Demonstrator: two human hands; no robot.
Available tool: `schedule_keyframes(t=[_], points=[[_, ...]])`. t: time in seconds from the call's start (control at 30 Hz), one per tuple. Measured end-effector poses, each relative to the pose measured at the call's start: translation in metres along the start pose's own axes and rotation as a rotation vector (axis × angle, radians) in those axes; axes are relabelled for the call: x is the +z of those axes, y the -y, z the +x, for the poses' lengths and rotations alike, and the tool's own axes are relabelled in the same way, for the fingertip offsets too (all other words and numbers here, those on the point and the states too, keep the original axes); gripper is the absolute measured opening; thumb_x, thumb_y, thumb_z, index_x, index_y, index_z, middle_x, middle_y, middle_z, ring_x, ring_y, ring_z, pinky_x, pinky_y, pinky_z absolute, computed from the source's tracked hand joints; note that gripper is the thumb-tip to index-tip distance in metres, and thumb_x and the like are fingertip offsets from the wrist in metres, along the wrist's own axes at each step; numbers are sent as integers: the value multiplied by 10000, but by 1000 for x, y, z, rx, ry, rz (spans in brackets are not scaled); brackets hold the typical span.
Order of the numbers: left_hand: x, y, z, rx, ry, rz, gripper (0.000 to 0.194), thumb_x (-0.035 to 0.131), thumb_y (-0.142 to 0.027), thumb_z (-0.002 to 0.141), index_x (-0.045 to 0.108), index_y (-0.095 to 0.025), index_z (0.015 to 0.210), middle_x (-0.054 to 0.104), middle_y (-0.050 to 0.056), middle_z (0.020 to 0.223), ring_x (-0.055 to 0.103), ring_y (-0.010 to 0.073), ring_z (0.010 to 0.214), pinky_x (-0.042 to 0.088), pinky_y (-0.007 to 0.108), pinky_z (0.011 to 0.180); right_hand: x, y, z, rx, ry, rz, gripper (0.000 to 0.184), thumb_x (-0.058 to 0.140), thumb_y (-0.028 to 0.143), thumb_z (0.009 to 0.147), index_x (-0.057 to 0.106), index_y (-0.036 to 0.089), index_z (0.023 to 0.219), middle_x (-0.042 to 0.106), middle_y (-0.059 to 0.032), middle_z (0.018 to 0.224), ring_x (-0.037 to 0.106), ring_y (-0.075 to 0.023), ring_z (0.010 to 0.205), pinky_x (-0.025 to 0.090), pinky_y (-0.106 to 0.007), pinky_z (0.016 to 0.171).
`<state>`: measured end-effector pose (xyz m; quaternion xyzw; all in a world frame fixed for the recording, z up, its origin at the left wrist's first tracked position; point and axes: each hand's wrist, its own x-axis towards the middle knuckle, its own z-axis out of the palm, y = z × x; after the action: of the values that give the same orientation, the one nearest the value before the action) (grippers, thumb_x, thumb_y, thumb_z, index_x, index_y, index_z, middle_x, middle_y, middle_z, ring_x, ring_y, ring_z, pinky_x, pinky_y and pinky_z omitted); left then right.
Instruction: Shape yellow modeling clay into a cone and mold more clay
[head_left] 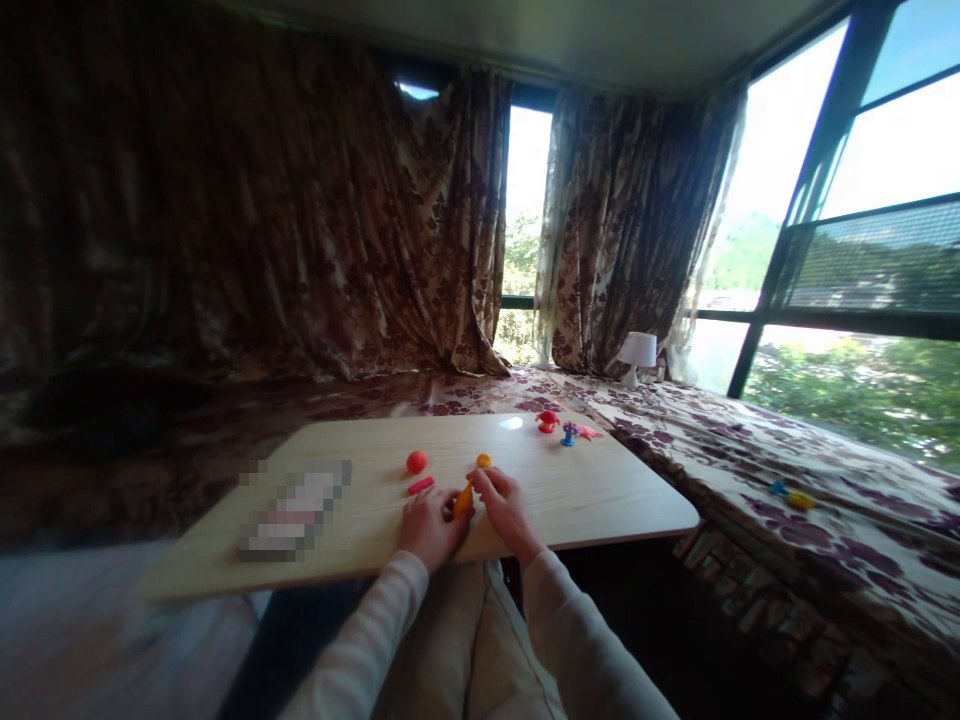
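Close to the table's near edge, my left hand point(433, 526) is closed around the lower part of an orange piece that looks like modelling clay point(463, 501). The piece is wide below and narrows upward. At its narrow upper end, the fingers of my right hand point(511, 510) are pinched together on it. Just beyond my right fingertips lies a small yellow-orange ball point(484, 461). To the left of it sit a red-orange ball point(417, 462) and a short pink roll point(421, 485).
The light wooden table point(360, 440) carries a red figure point(547, 421), a blue figure point(569, 435) and a pink-red piece point(591, 433) at its far right. A blurred-out rectangular object point(295, 510) lies left. A white lamp point(637, 350) and a blue-and-yellow item point(795, 496) rest on flowered cloth.
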<state>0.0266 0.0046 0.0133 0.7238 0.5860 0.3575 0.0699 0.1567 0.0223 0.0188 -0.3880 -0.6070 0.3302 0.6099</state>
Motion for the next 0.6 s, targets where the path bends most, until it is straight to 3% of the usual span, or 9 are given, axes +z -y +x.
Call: schedule_keyframes(t=[0.33, 0.5, 0.6], points=[[-1, -2, 0, -16, 25, 31, 194, 611, -331, 741, 704, -227, 876, 705, 44, 872, 592, 246, 1005, 409, 371, 906, 1, -2, 0, -30, 6, 10, 217, 619, 375, 740, 697, 179, 689, 640, -32, 739, 590, -175, 739, 469, -266, 640], [-1, -2, -1, -10, 32, 31, 204, 583, -353, 765, 706, -221, 860, 697, 40, 835, 602, 230, 947, 410, 360, 893, -1, -2, 0, -5, 0, 3, 314, 530, 415, 813, 715, 168, 755, 637, -36, 736, 578, -167, 700, 460, -268, 602], [-1, -2, -1, -16, 19, 27, 214, 593, -370, 755, 698, -207, 848, 697, 49, 852, 599, 235, 941, 415, 360, 881, 0, -2, -1, -6, -10, 2, 273, 582, 409, 773, 696, 165, 730, 640, -39, 731, 580, -171, 698, 464, -269, 604]])
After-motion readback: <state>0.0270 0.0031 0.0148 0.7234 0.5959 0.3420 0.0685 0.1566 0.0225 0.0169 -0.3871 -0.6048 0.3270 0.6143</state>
